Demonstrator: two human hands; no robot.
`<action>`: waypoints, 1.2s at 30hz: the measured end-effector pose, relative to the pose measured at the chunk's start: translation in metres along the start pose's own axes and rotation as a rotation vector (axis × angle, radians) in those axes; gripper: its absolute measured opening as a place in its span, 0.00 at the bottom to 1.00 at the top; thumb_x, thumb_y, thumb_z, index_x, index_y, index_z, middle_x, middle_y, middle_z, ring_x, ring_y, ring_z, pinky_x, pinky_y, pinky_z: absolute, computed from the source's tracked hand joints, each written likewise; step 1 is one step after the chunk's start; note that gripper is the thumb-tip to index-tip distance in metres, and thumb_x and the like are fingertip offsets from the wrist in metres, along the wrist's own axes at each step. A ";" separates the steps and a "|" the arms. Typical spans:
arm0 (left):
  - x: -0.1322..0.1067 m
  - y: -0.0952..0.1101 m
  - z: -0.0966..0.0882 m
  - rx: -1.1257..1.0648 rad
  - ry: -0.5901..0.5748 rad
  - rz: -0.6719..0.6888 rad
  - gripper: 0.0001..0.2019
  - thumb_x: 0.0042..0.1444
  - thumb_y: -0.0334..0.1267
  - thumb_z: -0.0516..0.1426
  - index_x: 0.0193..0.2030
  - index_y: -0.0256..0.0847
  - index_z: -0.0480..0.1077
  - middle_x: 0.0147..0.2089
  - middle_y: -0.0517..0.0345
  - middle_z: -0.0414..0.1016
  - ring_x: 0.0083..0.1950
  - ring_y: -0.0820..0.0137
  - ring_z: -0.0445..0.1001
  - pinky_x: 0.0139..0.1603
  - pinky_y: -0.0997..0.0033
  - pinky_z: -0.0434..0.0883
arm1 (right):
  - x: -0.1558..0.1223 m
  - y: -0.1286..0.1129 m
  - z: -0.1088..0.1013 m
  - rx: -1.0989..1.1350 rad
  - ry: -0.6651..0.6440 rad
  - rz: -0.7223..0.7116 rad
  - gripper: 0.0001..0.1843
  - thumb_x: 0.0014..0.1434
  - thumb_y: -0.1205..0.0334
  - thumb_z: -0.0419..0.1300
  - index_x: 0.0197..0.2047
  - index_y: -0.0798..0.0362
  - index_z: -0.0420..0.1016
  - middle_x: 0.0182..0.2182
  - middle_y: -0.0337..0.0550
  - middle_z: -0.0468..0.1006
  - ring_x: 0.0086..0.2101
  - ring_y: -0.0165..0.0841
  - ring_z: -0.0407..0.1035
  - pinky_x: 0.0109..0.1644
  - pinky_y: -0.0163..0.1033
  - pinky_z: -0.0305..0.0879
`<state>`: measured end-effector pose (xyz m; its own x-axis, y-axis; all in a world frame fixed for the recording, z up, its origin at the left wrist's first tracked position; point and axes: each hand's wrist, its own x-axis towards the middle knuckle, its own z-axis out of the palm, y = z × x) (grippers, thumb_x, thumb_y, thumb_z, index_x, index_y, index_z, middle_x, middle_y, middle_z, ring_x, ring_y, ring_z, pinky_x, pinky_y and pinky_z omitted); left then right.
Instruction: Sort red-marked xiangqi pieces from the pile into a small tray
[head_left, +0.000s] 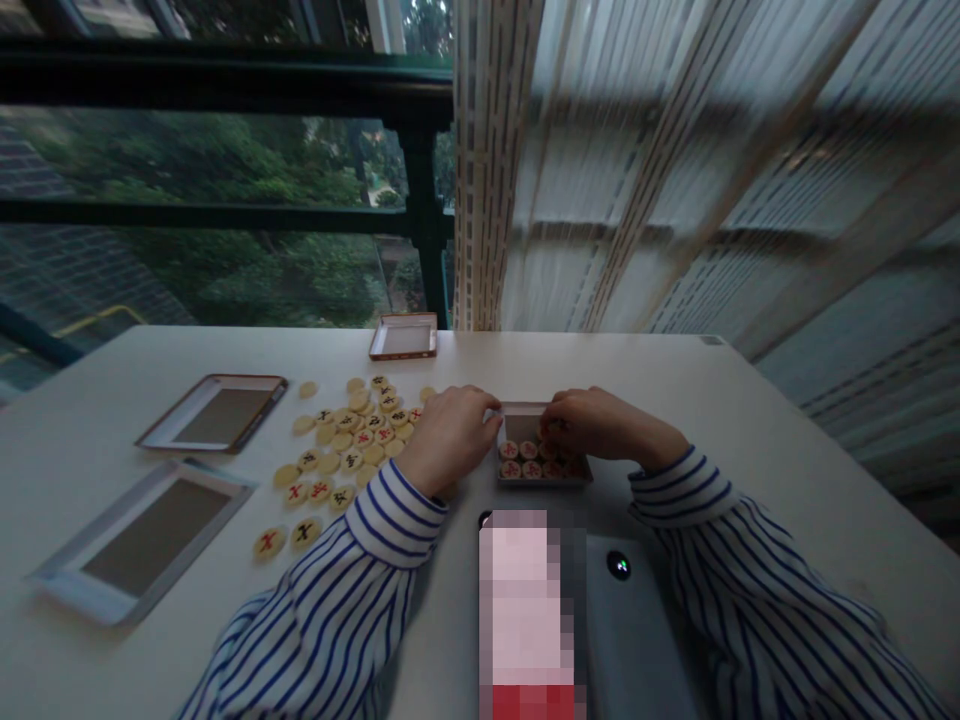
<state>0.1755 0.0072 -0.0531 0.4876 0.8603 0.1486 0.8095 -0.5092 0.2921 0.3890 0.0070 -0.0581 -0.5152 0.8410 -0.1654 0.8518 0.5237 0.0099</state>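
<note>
A small open box (517, 413) sits mid-table, with several round wooden game discs (519, 460) marked in red laid in rows inside. My left hand (448, 435) curls at the box's left rim, fingers bent and touching its corner. My right hand (592, 424) hovers over the box's right side, fingertips pinched on a disc inside it. A loose spread of pale discs (346, 440) with red and black marks lies left of my left hand. Both arms wear blue-and-white striped sleeves.
The white table (750, 430) also holds three shallow lids or trays: brown-rimmed (214, 412), white-rimmed (142, 538), and a small one at the back (403, 336). A grey device (634, 620) lies near me. Window railing and a striped curtain stand behind.
</note>
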 end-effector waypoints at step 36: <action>0.000 -0.010 -0.027 -0.213 0.242 -0.006 0.13 0.56 0.39 0.51 0.43 0.39 0.73 0.46 0.55 0.76 0.48 0.65 0.72 0.53 0.64 0.66 | -0.010 -0.016 -0.026 0.023 0.752 0.185 0.11 0.57 0.65 0.51 0.38 0.56 0.74 0.30 0.44 0.76 0.31 0.33 0.67 0.38 0.38 0.59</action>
<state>0.1583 0.0127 -0.0308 0.3704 0.8567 0.3591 0.7133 -0.5100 0.4808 0.3775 -0.0062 -0.0311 -0.2832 0.7847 0.5514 0.9278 0.3699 -0.0498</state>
